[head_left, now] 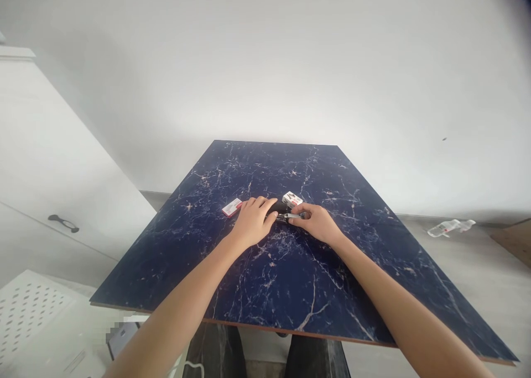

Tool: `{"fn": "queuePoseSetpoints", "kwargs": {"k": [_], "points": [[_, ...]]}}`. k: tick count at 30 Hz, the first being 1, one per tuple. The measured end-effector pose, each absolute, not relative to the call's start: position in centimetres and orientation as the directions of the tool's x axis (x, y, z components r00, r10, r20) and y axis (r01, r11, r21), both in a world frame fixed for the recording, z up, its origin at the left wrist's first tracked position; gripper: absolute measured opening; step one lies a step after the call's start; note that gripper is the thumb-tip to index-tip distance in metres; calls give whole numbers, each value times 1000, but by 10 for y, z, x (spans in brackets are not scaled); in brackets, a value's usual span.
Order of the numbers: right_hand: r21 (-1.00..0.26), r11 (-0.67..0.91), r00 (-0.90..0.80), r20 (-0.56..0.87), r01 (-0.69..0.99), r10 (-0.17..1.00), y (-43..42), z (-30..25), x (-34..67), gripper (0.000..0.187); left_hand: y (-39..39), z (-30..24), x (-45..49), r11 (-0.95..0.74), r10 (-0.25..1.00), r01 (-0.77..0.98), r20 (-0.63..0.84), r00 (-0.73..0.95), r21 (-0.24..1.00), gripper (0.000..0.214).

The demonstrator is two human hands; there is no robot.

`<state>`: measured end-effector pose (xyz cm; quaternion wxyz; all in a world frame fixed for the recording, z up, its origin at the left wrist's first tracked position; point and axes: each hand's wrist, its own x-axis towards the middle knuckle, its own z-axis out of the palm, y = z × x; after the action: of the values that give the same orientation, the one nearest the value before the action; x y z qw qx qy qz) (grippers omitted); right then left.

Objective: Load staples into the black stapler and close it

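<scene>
Left hand (252, 223) clasped over one black stapler (280, 206), right fingers (299, 212) pinching its metal tray; two boxes (231, 207) (292, 199) beside.

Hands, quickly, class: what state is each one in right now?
Left hand: closed over the black stapler.
Right hand: pinching the silver metal part at the stapler's front.

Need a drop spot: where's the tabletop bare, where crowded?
Bare on the dark blue marbled tabletop: far strip behind the small white box, both flanks, near edge. Crowded: centre, left hand and right hand on a black tool, flat red-and-white box beside.
</scene>
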<state>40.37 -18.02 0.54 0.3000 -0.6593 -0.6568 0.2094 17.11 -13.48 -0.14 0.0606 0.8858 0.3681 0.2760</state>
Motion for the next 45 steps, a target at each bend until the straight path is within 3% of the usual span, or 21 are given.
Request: {"fn": "queuePoseSetpoints", "kwargs": {"k": [16, 36, 45], "points": [[-668, 90, 2, 136, 738, 991, -180, 7, 404, 39, -135, -2, 171, -713, 693, 633, 438, 573, 302, 40], [-593, 140, -4, 224, 793, 974, -181, 6, 402, 26, -135, -2, 172, -714, 693, 631, 440, 572, 304, 40], [-536, 185, -110, 169, 824, 979, -185, 15, 401, 28, -134, -2, 172, -718, 687, 631, 442, 577, 292, 39]]}}
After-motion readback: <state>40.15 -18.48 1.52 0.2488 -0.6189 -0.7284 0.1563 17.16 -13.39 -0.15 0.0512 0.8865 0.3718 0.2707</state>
